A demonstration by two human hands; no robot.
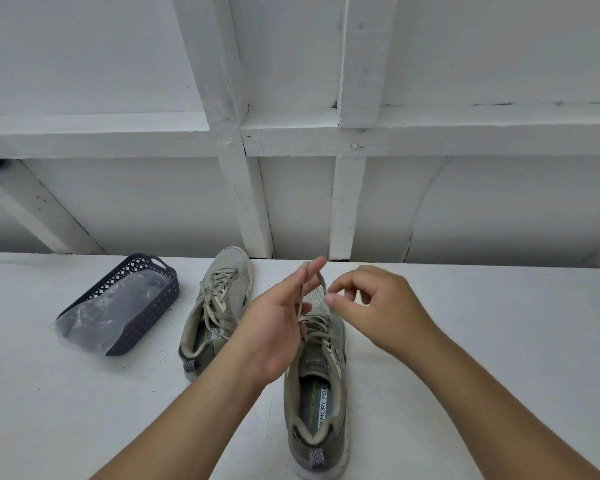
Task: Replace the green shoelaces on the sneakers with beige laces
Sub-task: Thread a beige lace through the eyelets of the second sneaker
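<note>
Two grey-green sneakers stand on the white tabletop: the near sneaker at 6 o'clock, the far sneaker at 10 o'clock from it, both threaded with beige laces. The left hand has its grip clamped on a beige lace running up over its fingers. The right hand pinches, though on what I cannot tell. A dark basket sits at 9 o'clock.

Soft, even, cool daylight; faint shadows, wide-angle bending at edges, slightly blurred fingers.
</note>
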